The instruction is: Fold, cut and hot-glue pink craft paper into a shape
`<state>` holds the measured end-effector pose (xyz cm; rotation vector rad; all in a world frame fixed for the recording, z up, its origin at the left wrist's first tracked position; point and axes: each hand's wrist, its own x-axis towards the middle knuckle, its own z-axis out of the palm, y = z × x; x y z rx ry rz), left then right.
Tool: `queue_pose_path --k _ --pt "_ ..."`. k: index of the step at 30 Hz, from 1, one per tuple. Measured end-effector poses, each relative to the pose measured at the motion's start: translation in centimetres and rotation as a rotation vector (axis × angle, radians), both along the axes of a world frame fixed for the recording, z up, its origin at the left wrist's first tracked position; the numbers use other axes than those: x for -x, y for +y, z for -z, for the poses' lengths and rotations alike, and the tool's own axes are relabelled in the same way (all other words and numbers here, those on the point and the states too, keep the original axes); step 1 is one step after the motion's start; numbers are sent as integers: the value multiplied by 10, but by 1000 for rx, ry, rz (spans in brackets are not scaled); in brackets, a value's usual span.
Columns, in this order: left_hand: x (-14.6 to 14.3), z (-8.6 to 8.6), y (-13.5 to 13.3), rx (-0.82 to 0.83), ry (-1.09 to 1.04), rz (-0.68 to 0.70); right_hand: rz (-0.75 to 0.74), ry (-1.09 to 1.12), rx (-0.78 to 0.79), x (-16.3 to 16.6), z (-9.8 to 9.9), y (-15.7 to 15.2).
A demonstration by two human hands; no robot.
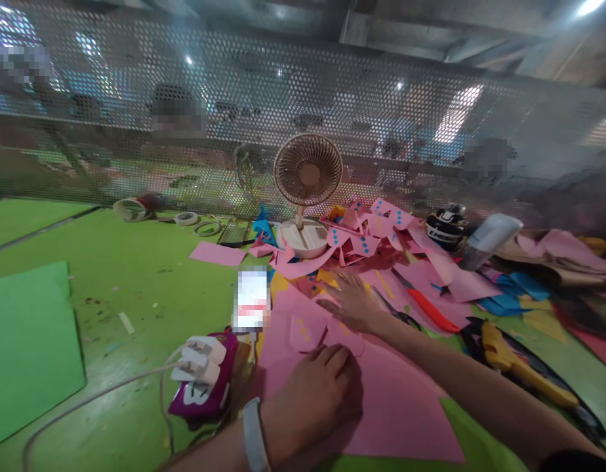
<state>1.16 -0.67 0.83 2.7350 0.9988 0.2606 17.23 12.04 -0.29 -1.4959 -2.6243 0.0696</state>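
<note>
My left hand [315, 393], with a white band on its wrist, rests fist-like on a large pink paper sheet [382, 406] and seems to pinch a thin dark tool at its fingertips, too small to name. My right hand [351, 301] lies flat, fingers spread, farther back on cut pink paper pieces [307, 324]. It holds nothing. Red-handled scissors [425, 308] lie just right of that hand.
A small pink desk fan [307, 190] stands behind a heap of pink scraps [376, 229]. A purple power strip [207, 380] with white plugs sits left of my left hand. A yellow glue gun [519, 364], green sheet [30, 347], tape rolls [130, 208] and mesh wall [303, 111] surround.
</note>
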Motion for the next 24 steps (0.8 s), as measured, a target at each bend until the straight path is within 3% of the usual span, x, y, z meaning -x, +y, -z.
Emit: queue_pose_path --k 4,10,14,24 --pt "0 3 0 -16 -11 7 31 72 -58 -13 -2 -2" --pt "0 0 0 0 -28 18 58 214 -1 -33 3 -10" --pt "-1 -1 -1 -17 -26 17 88 107 8 -20 3 -7" --pt "0 -4 0 -13 -23 20 -20 -42 16 9 12 6"
